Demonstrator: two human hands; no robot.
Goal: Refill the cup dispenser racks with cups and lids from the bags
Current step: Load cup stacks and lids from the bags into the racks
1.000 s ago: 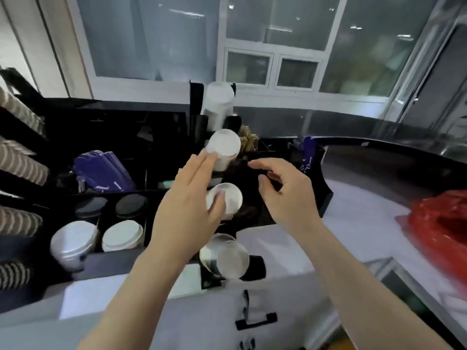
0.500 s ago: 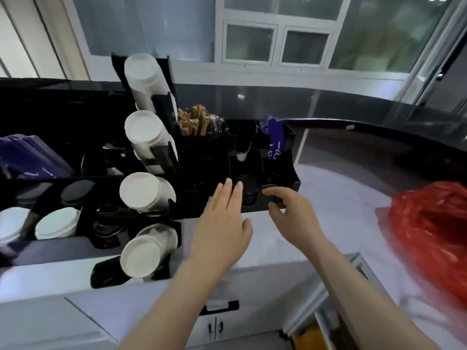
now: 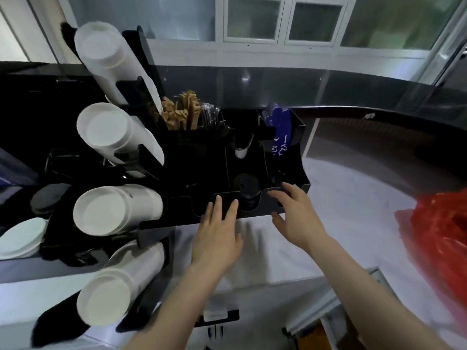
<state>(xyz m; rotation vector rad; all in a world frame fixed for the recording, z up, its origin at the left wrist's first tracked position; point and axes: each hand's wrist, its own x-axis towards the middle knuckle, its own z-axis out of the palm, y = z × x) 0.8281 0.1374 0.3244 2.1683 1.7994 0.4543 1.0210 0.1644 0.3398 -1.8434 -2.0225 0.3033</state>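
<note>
Left hand: the left hand [image 3: 217,238] reaches forward with straight fingers, empty, its fingertips [image 3: 217,201] over the near edge of the black compartmented organiser tray [image 3: 295,157].
Right hand: the right hand [image 3: 298,218] is spread and relaxed, grasping nothing, at the tray's near right corner.
Cups: four stacks of white paper cups [image 3: 111,213] lie tilted in the black dispenser rack [image 3: 149,173] on the left, bases toward the camera.
Lids: flat white plastic lids [image 3: 20,236] and dark lids [image 3: 48,198] sit far left.
Tray contents: brown wooden stirrers [image 3: 182,114], blue printed packets [image 3: 280,132], one small black lidded cup [image 3: 246,184].
Bag: a red plastic bag [image 3: 439,238] lies on the white counter [image 3: 353,210], right, blurred.
</note>
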